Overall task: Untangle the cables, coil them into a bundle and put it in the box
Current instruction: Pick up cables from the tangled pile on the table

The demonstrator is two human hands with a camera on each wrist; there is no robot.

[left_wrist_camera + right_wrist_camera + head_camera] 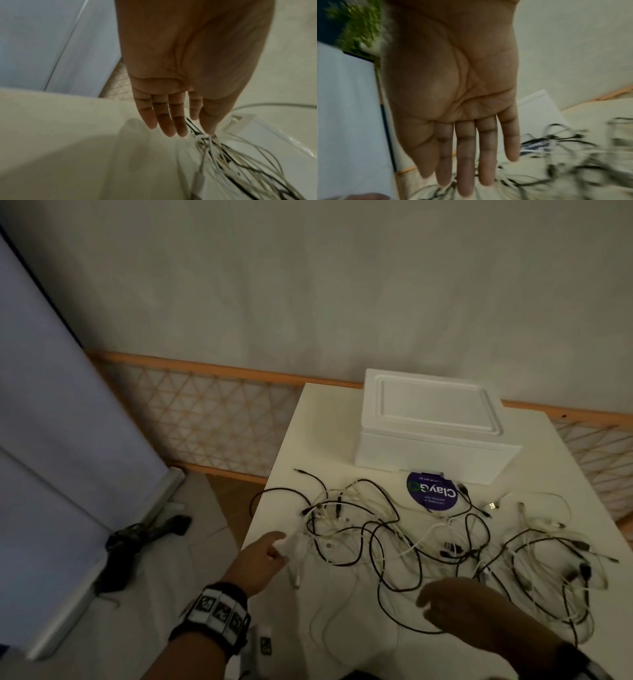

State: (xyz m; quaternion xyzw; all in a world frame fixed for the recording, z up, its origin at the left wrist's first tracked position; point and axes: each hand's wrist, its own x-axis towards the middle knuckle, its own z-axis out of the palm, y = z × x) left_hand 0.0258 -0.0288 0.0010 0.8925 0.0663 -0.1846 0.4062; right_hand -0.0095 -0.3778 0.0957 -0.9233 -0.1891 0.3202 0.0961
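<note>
A tangle of black and white cables point(394, 535) is spread across the white table point(346, 648). Behind it stands the white foam box point(428, 422) with its lid on. My left hand point(274, 549) is at the tangle's left edge with straight fingers, its tips touching a white cable. In the left wrist view the left hand point(188, 129) has its thumb tip right at the cables point(223, 155). My right hand point(445, 601) hovers palm down over the front of the tangle, blurred. In the right wrist view the right hand point(467, 175) is flat and empty above the cables point(565, 169).
A round purple sticker point(432, 492) lies in front of the box. One black cable loops over the table's left edge. A wooden lattice rail point(222, 412) runs behind the table, a pale blue panel point(51, 440) stands at the left, and a black object point(147, 532) lies on the floor.
</note>
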